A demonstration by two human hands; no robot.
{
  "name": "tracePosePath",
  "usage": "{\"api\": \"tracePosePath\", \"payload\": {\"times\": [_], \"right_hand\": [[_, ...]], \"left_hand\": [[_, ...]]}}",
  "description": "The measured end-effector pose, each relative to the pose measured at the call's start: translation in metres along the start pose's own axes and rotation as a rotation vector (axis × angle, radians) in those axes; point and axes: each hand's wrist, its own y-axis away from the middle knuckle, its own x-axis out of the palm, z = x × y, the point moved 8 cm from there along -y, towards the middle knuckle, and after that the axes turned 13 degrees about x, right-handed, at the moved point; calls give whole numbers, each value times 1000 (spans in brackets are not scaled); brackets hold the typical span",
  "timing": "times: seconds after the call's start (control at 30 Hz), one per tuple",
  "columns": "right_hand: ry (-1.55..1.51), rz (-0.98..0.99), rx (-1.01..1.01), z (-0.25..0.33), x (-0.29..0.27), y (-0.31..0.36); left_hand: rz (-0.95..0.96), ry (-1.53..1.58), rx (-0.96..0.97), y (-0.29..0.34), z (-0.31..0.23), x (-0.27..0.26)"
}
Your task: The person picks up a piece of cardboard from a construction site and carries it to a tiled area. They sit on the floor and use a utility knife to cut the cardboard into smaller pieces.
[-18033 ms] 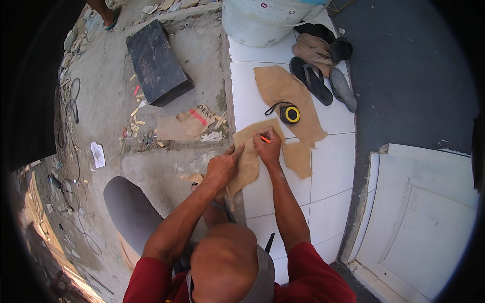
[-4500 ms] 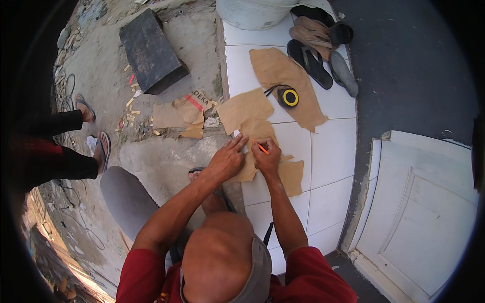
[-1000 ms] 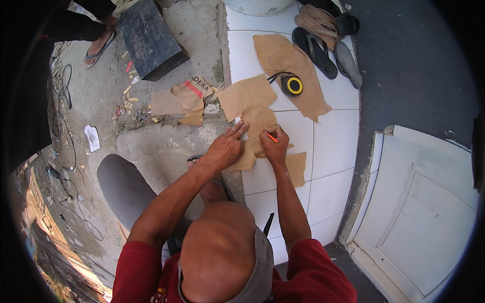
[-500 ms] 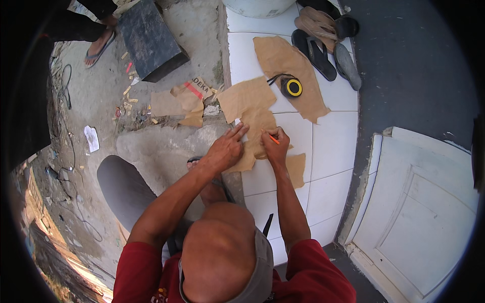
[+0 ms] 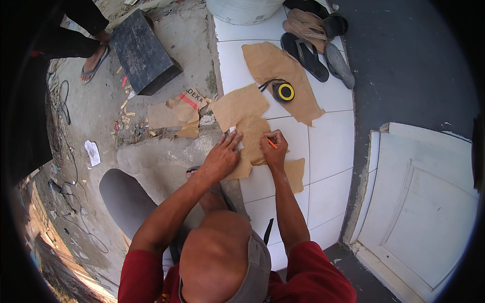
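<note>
With the brown paper piece (image 5: 251, 144) pinned by the left hand (image 5: 221, 157), fingers spread flat, and the orange pencil (image 5: 272, 143) pinched in the right hand (image 5: 274, 150), a crooked line is risked if the paper slips.

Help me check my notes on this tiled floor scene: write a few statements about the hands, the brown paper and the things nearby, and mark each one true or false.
1. The right hand holds an orange pencil over the brown paper piece. True.
2. The left hand is lifted clear of the paper. False: it lies flat, pressing the paper's left edge.
3. The yellow tape measure rests on the larger brown paper sheet. True.
4. The sandals lie beside the white door panel. False: they lie at the far end of the tiles, near the white bucket.
</note>
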Motion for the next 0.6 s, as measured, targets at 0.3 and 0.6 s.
{"api": "tracePosePath", "payload": {"times": [0.3,0.6], "right_hand": [[-95,19,53,2,-2,-1],[-159,-2,76,9,-5,-1]], "left_hand": [[4,-48,6,3,-3,2],[-55,27,-27,5,6,4]]}}
